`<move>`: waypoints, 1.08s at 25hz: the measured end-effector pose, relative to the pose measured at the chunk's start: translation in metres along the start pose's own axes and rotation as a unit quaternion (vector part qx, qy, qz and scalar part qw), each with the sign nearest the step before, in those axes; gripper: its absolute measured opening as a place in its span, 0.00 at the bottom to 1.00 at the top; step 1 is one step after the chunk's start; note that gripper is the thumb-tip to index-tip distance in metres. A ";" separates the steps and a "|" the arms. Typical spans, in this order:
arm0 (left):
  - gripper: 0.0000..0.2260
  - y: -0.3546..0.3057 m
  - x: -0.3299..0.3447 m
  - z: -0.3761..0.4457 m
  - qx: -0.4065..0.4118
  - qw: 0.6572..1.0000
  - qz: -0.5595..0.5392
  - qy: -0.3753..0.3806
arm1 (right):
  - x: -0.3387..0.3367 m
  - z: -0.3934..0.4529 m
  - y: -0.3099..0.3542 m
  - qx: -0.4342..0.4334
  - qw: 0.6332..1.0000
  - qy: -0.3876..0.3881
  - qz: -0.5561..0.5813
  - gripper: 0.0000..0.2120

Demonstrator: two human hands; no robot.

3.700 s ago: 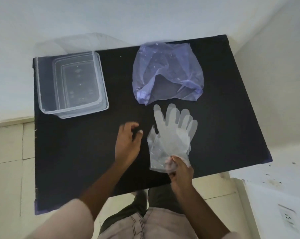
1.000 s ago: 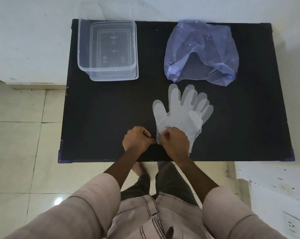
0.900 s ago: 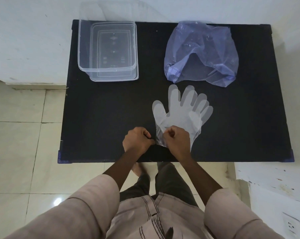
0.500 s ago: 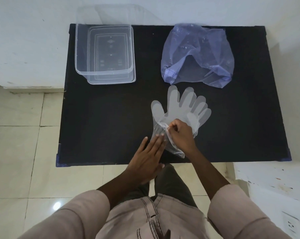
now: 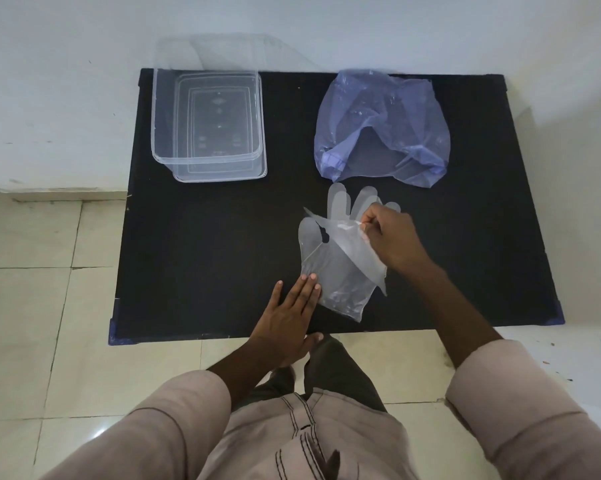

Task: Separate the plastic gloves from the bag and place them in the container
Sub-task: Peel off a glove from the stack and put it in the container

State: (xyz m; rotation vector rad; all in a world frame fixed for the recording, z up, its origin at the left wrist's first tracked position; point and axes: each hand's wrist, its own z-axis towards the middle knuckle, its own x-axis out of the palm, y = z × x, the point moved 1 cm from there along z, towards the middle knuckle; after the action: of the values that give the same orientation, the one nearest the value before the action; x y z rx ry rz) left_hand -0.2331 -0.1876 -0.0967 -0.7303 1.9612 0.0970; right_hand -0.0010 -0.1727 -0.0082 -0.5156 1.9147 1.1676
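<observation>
Two hands work a stack of clear plastic gloves [image 5: 340, 265] lying at the near centre of the black table [image 5: 202, 251]. Left hand [image 5: 288, 317] lies flat and open, fingertips pinning the stack's cuff edge at its 7 o'clock. Right hand [image 5: 392, 237] pinches the top layer at the stack's 2 o'clock, peeling it up and folded back. How many gloves lie beneath is hard to tell; the layers are transparent and overlapping. Bluish bag [image 5: 382, 126] sits at the table's 1 o'clock, crumpled, contents indistinct. Clear container [image 5: 209, 123] at 11 o'clock, apart from the gloves.
</observation>
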 end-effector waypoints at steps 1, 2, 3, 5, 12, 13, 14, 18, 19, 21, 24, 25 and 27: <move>0.36 0.000 0.000 0.000 0.000 1.000 0.004 0.004 | -0.012 0.006 0.000 -0.012 1.000 -0.005 -0.010 0.06; 0.36 -0.001 0.000 0.000 -0.001 1.000 0.010 0.009 | -0.024 0.011 -0.001 -0.021 1.000 -0.006 -0.019 0.06; 0.36 -0.001 -0.001 0.000 -0.002 1.000 0.015 0.012 | -0.036 0.015 -0.001 -0.028 0.999 -0.006 -0.031 0.06; 0.36 -0.001 -0.002 0.001 -0.002 1.000 0.018 0.017 | -0.059 0.024 -0.002 -0.042 0.997 -0.011 -0.059 0.06; 0.37 0.003 -0.012 0.002 0.019 0.998 0.015 0.052 | -0.137 0.046 0.008 -0.064 0.986 -0.041 -0.151 0.05; 0.37 0.003 -0.014 0.002 0.021 0.998 0.011 0.061 | -0.144 0.047 0.012 -0.063 0.984 -0.041 -0.161 0.05; 0.37 0.003 -0.016 0.002 0.023 0.997 0.010 0.073 | -0.150 0.049 0.015 -0.067 0.983 -0.042 -0.166 0.04; 0.31 0.003 -0.062 0.007 0.031 0.987 -0.093 0.128 | -0.162 0.048 0.025 -0.100 0.983 -0.012 -0.152 0.05; 0.26 0.001 -0.085 0.010 0.038 0.982 -0.155 0.100 | -0.163 0.047 0.028 -0.109 0.982 0.003 -0.152 0.05; 0.22 -0.006 -0.145 0.018 0.022 0.967 -0.249 -0.048 | -0.168 0.046 0.035 -0.132 0.976 0.043 -0.170 0.04; 0.28 -0.016 -0.238 0.031 0.029 0.893 -0.309 -0.325 | -0.179 0.041 0.053 -0.156 0.963 0.109 -0.190 0.03; 0.31 -0.015 -0.262 0.037 0.061 0.874 -0.314 -0.367 | -0.183 0.039 0.060 -0.161 0.961 0.123 -0.189 0.03; 0.33 -0.009 -0.296 0.050 0.121 0.877 -0.321 -0.335 | -0.192 0.033 0.075 -0.175 0.957 0.143 -0.181 0.02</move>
State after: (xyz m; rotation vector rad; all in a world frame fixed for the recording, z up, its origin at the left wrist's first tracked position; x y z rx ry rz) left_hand -0.0951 -0.0440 0.1275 -0.9831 0.9843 -0.2666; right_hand 0.0738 -0.1204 0.1793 -1.2313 1.7455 1.2394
